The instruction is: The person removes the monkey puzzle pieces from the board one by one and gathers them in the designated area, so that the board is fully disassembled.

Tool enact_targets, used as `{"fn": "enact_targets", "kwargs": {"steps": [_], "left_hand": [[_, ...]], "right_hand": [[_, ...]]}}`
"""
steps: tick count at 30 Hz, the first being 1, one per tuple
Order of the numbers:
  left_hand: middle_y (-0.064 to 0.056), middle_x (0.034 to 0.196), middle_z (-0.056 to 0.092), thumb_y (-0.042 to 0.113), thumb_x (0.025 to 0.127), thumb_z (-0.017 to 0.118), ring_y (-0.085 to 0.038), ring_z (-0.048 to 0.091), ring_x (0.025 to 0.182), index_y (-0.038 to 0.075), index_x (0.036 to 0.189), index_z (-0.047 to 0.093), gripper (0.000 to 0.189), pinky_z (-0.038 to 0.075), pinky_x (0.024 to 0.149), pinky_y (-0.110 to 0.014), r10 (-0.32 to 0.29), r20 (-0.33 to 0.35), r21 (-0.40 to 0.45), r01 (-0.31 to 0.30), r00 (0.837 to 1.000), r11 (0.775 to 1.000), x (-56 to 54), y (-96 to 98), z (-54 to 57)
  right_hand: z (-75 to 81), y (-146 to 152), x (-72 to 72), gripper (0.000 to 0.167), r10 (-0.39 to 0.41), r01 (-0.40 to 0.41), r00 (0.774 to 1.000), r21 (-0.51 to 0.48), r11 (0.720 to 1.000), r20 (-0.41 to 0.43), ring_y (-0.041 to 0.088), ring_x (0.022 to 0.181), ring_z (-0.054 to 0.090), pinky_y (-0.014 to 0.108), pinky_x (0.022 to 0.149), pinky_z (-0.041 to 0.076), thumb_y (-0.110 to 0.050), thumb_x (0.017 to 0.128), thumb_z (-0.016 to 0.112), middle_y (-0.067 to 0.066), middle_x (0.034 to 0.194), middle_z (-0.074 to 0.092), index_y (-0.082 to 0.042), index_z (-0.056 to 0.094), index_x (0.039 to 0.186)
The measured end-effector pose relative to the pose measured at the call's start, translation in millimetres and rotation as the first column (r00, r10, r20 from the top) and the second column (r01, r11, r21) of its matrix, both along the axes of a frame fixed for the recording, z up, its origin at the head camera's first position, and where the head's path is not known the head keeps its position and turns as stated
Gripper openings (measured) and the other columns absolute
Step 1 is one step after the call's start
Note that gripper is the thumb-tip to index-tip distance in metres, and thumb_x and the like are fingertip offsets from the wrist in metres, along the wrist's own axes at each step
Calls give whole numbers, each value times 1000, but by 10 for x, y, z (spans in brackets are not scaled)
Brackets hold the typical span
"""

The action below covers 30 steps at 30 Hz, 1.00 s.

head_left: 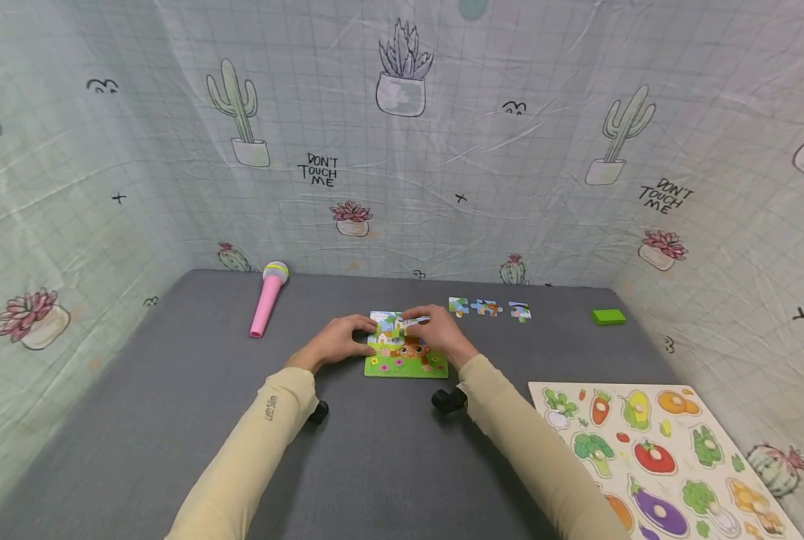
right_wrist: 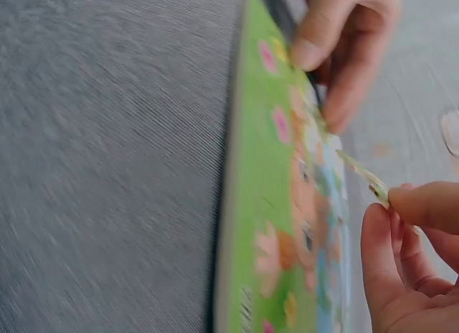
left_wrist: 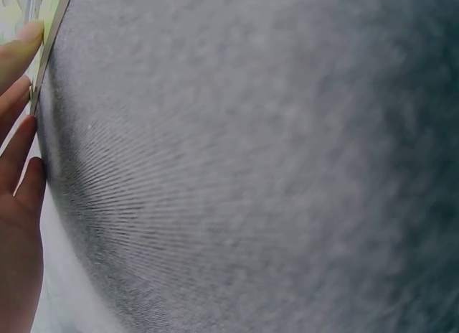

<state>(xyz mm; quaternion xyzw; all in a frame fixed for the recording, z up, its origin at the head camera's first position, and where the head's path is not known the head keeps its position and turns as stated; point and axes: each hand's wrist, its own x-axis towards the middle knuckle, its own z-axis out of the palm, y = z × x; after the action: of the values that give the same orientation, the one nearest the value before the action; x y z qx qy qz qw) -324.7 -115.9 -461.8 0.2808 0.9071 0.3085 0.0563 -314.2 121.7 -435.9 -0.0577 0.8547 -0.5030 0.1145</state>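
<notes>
On the grey table lies a jigsaw puzzle board (head_left: pixel 402 369) with a monkey and flowers on green. My left hand (head_left: pixel 337 341) rests at its left edge, thumb and forefinger spread apart; in the left wrist view the thumb (left_wrist: pixel 20 54) lies on the edge and the other fingers are nearly straight. Over the upper right of the board, my right hand (head_left: pixel 439 330) pinches a puzzle piece (right_wrist: pixel 373 187) between thumb and fingertips. The piece is tilted above the board in the right wrist view, and the hand covers part of the picture.
Loose puzzle pieces (head_left: pixel 486 307) lie in a row behind the board to the right. A pink toy microphone (head_left: pixel 265 304) is at the back left, a green block (head_left: pixel 608 317) at the back right. A vegetable puzzle board (head_left: pixel 618 416) lies at the front right, partly behind my right sleeve.
</notes>
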Motion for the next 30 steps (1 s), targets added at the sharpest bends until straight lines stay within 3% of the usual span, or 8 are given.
{"fn": "enact_targets", "kwargs": {"steps": [6, 12, 23, 30], "left_hand": [[-12, 140, 54, 23, 85, 77, -33, 43, 134, -1, 124, 65, 47, 33, 112, -48, 3, 22, 9, -3, 1000, 1000, 18, 22, -11], [-10, 143, 52, 23, 85, 77, -32, 41, 136, 0, 125, 65, 48, 32, 113, -48, 10, 40, 23, -11, 999, 1000, 47, 19, -1], [-9, 143, 52, 25, 85, 77, -31, 41, 136, 2, 126, 65, 48, 32, 113, -47, 15, 46, 30, -16, 999, 999, 44, 9, 1], [-9, 144, 51, 27, 85, 77, -31, 40, 137, 3, 127, 65, 49, 31, 113, -48, 17, 57, 18, -18, 998, 1000, 32, 5, 1]], "right_hand": [[46, 311, -53, 34, -98, 106, 993, -134, 985, 66, 35, 124, 51, 47, 100, 46, -1, 98, 53, 14, 147, 43, -9, 63, 130], [-17, 713, -141, 39, -246, 255, 965, -122, 959, 90, 34, 125, 48, 49, 103, 42, 1, 97, 49, 13, 149, 41, -10, 61, 132], [-109, 984, -188, 38, -173, 195, 972, -133, 972, 161, 33, 130, 46, 42, 105, 43, 3, 98, 50, 18, 147, 42, -1, 56, 136], [-116, 1008, -169, 34, -127, 126, 991, 26, 992, 36, 35, 123, 51, 45, 96, 48, -1, 97, 55, 19, 139, 51, -3, 62, 131]]}}
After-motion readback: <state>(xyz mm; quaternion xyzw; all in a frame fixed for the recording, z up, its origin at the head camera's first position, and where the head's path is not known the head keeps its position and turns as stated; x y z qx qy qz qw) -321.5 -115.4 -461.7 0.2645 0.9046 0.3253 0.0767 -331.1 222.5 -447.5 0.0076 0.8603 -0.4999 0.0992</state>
